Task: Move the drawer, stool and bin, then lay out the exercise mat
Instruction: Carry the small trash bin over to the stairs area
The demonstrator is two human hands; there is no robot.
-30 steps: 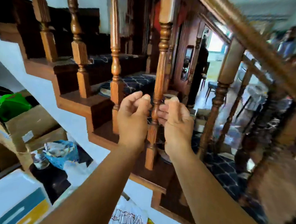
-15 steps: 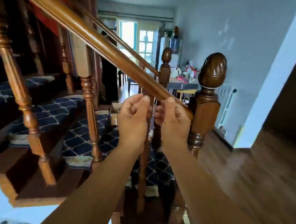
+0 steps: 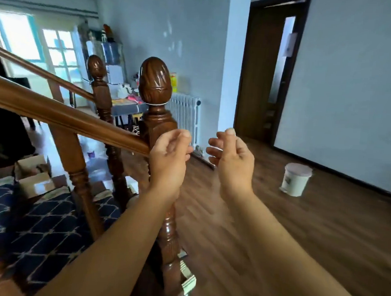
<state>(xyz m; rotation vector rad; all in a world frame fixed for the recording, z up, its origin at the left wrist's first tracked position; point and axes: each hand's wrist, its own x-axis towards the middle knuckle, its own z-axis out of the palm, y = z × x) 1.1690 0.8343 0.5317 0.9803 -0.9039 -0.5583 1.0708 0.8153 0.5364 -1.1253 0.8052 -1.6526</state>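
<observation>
A small white pedal bin (image 3: 295,180) stands on the wood floor at the right, close to the blue wall. My left hand (image 3: 169,161) is raised in front of the stair's newel post (image 3: 155,81), fingers curled in and thumb against them, holding nothing. My right hand (image 3: 231,160) is level with it a short gap to the right, fingers also curled, and it too holds nothing. The bin is well beyond both hands. No drawer, stool or exercise mat shows in this view.
A wooden handrail (image 3: 53,112) slopes down to the newel post, with blue patterned carpet (image 3: 34,226) on the steps. A cardboard box (image 3: 35,179) sits beyond the balusters. A white radiator (image 3: 186,115) and a dark open doorway (image 3: 262,67) line the far wall. Wood floor (image 3: 299,236) spreads right.
The view has swung right from the stair balusters to the room, bringing the bin into sight. My hands, close together before, have drawn a little apart.
</observation>
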